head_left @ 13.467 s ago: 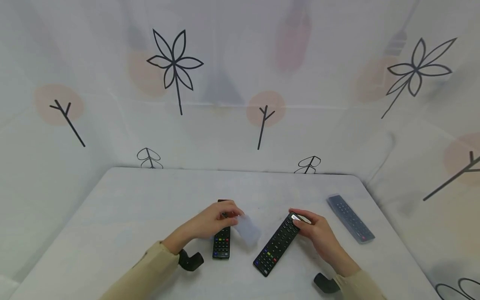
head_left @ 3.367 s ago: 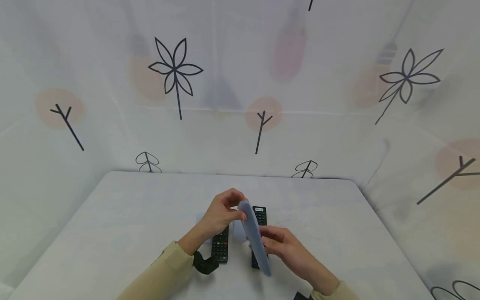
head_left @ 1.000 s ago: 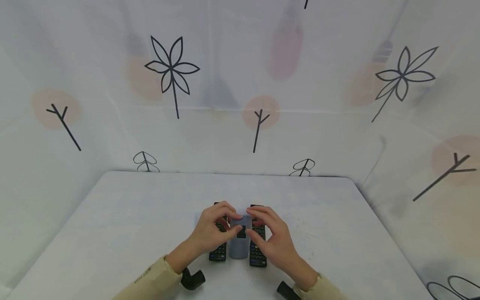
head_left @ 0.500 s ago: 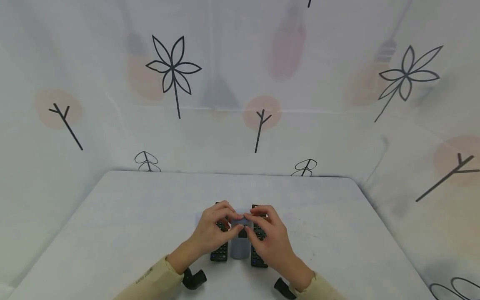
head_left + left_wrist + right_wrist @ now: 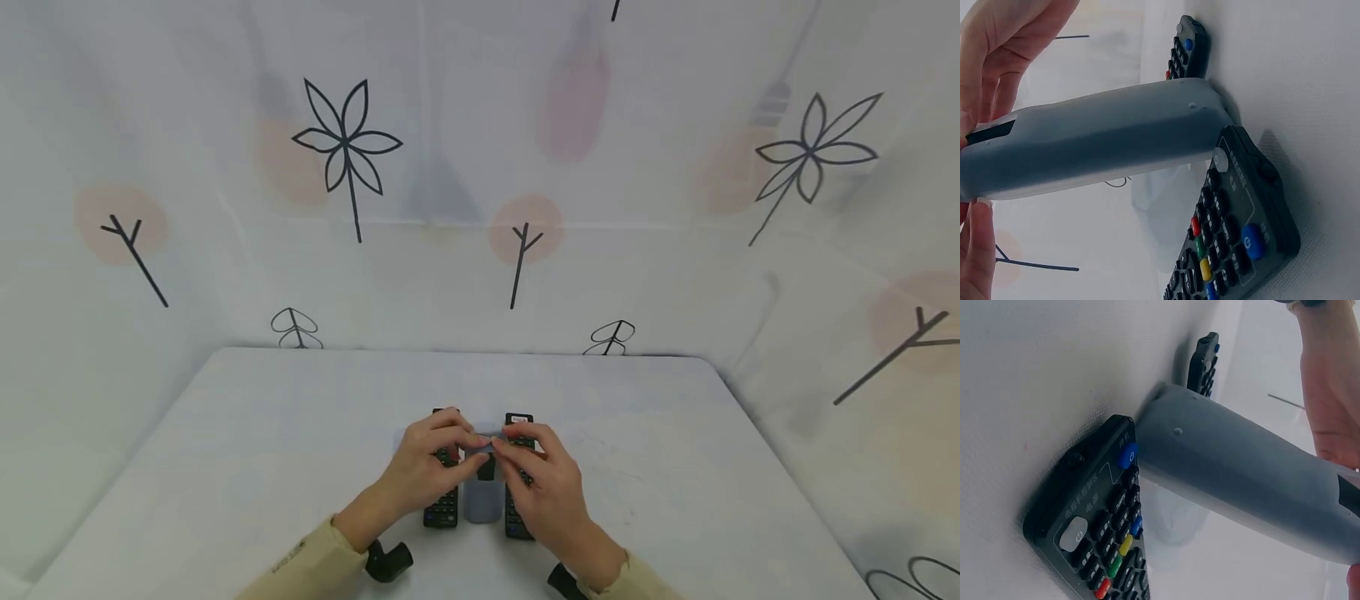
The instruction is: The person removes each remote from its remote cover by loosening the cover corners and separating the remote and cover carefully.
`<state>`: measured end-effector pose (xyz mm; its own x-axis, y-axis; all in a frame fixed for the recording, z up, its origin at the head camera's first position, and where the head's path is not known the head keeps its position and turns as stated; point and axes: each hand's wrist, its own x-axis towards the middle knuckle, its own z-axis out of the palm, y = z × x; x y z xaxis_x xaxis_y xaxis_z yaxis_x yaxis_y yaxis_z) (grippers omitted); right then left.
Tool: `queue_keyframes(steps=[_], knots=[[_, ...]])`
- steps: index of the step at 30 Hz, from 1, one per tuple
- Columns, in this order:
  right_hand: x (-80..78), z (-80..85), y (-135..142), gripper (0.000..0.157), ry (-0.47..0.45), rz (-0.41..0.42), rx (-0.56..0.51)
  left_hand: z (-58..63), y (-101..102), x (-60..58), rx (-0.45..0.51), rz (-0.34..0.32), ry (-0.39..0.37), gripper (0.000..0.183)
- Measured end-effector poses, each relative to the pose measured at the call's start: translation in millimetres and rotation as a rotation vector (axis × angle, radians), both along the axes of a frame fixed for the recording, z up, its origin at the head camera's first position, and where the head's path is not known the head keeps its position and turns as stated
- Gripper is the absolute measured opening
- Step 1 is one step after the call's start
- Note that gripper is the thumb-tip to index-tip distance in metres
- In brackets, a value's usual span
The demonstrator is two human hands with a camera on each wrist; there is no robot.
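A remote control in a translucent bluish sleeve [image 5: 483, 502] stands tilted, its lower end down at the table and a dark rectangular patch near its top. My left hand [image 5: 426, 463] pinches the sleeve's upper end from the left. From the right, my right hand [image 5: 551, 483] pinches the same end, its fingertips meeting the left ones. Both wrist views show the sleeve [image 5: 1110, 137] rising smooth from the table, fingers on either side of its top. A black remote control [image 5: 441, 512] lies to its left and another black remote control [image 5: 519, 523] to its right, both partly under my hands.
Behind the sleeved remote lies a translucent film-like piece [image 5: 1169, 215], mostly hidden in the head view. The white table [image 5: 300, 400] ends against a patterned fabric backdrop [image 5: 420, 275]. Black wrist devices [image 5: 388, 562] hang below both wrists.
The sleeved remote, once at far right, now stands between the two black remotes. Over the last second my right fingertips have closed in on its top, beside the left ones.
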<state>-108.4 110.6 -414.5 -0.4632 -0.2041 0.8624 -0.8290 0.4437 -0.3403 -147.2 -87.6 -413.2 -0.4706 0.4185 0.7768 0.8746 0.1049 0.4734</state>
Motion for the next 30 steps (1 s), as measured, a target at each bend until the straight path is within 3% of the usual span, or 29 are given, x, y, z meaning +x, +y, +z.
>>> queue_keyframes(steps=[5,10,17,30], knots=[[-1.1,1.0,0.6,0.012,-0.004,-0.014,-0.004,1.5,-1.6,-0.4,-0.001,0.004,0.023,0.024],[-1.5,3.1,4.0,0.027,-0.062,-0.029,-0.005,-0.7,-4.3,-2.2,-0.009,-0.01,-0.001,0.027],[-4.4,9.0,10.0,0.026,-0.125,0.028,-0.003,-2.0,-6.2,-2.2,-0.009,-0.005,-0.037,0.029],[-11.6,19.4,17.0,0.024,-0.227,0.044,0.045,-0.2,-7.5,-2.0,-0.005,-0.022,-0.088,0.029]])
